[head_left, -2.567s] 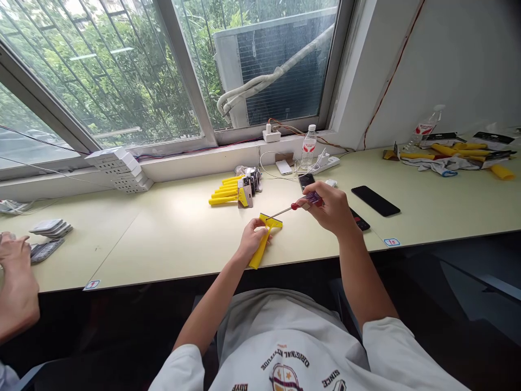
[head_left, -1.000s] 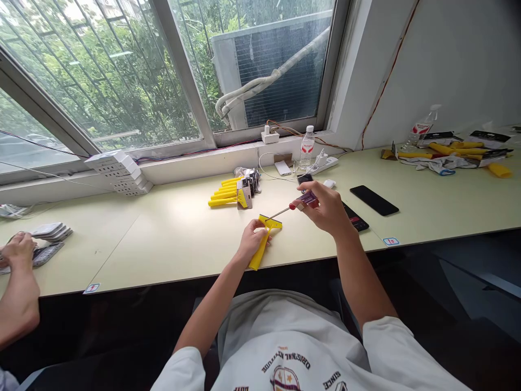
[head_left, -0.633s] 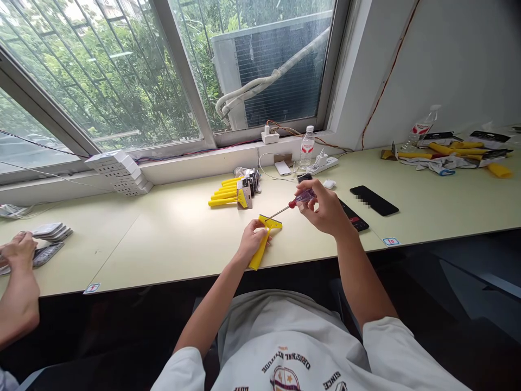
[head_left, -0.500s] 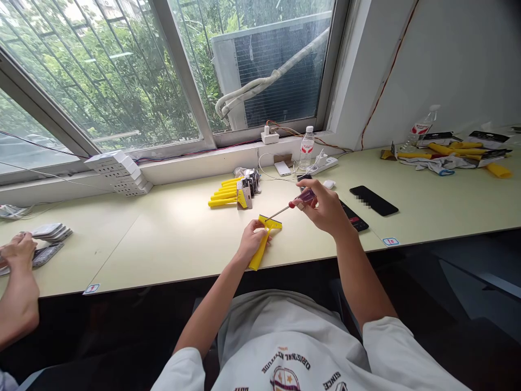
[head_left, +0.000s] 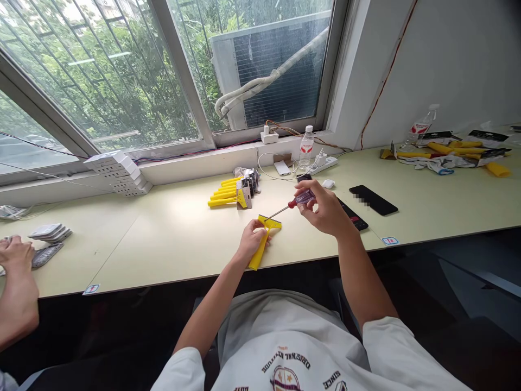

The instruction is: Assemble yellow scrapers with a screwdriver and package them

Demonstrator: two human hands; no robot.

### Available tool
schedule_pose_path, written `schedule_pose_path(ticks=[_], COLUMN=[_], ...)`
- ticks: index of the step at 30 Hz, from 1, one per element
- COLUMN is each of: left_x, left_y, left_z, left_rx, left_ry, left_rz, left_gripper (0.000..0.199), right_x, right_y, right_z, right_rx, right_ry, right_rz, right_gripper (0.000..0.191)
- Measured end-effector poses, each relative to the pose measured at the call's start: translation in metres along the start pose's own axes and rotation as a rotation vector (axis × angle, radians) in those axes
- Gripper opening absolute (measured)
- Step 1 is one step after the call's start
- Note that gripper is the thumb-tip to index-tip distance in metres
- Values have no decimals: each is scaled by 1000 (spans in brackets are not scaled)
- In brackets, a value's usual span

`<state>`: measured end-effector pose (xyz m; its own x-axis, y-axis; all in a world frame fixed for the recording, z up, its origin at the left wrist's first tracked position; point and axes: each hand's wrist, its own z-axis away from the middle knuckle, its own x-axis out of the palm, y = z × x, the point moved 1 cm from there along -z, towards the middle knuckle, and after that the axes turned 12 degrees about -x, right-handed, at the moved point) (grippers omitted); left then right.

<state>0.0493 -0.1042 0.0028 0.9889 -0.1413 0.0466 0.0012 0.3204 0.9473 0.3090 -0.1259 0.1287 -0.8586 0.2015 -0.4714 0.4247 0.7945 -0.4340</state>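
A yellow scraper (head_left: 259, 254) with a wide T-shaped head is tilted near the table's front edge. My left hand (head_left: 251, 239) is closed around it just below the head. In my right hand (head_left: 321, 209) is a screwdriver (head_left: 303, 197) with a clear purplish handle and a red collar, the fingers wrapped on the handle. Its metal shaft slants down to the left, and the tip meets the left part of the scraper head, where a screw seems to sit. Beyond my hands lies a row of several yellow scrapers (head_left: 223, 198) with dark card sleeves on their heads.
Right of my hand lie a black phone (head_left: 373, 200) and another dark device (head_left: 353, 215). A water bottle (head_left: 306, 147) and a power strip (head_left: 325, 164) stand by the window. More yellow tools (head_left: 456, 149) and gloves are heaped far right. At left, a co-worker's hand (head_left: 17, 252) is beside stacked packets (head_left: 49, 232).
My right hand's fingers have shifted slightly on the screwdriver handle, while the tip stays on the scraper head. My left hand keeps its place. The co-worker's hand has moved a little.
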Motion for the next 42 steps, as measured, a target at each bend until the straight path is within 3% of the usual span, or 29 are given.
schedule_pose_path(ticks=[8, 17, 28, 37, 42], left_x=[0, -1, 0, -1, -1], left_y=[0, -4, -1, 0, -1], left_z=[0, -3, 0, -1, -1], left_rx=[11, 14, 3, 1, 11], left_ry=[-7, -11, 0, -5, -13], left_rz=[11, 6, 5, 2, 1], left_gripper=[34, 33, 32, 32, 32], right_x=[6, 4, 5, 5, 6], right_y=[2, -1, 2, -3, 0], right_z=[-2, 0, -2, -1, -1], right_rx=[-6, 35, 29, 46, 59], right_ry=[89, 7, 73, -7, 39], right_rz=[190, -48, 170, -47, 40], right_gripper=[34, 35, 32, 30, 33])
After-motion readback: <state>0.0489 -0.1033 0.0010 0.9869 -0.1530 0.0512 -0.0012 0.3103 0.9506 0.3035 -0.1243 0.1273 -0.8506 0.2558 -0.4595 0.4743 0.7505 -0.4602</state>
